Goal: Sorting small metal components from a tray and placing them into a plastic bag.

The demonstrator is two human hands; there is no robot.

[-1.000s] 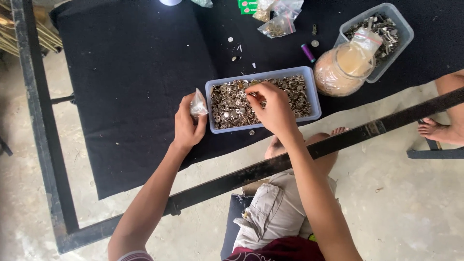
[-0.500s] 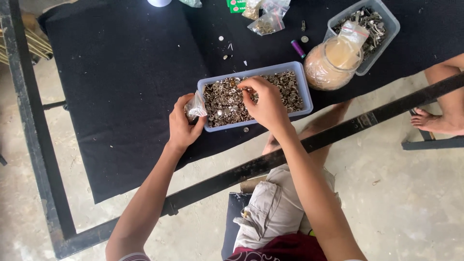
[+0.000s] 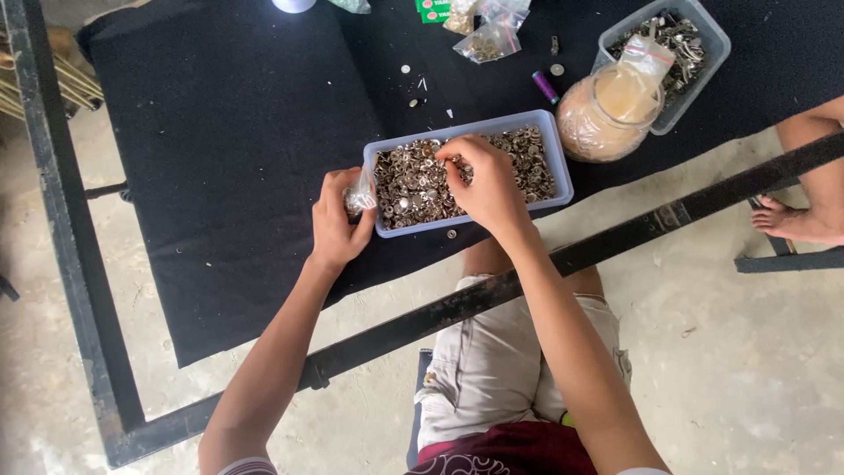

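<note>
Right hand (image 3: 488,186) pinches among small metal snap buttons in the pale-blue plastic tray (image 3: 560,157); left hand (image 3: 337,220) grips a clear plastic pouch (image 3: 360,195) just left of them.

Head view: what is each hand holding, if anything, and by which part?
The left hand pinches a small clear plastic bag at its side, beside the tray. The right hand reaches into the metal pieces; whether its fingers grip one cannot be told.
</note>
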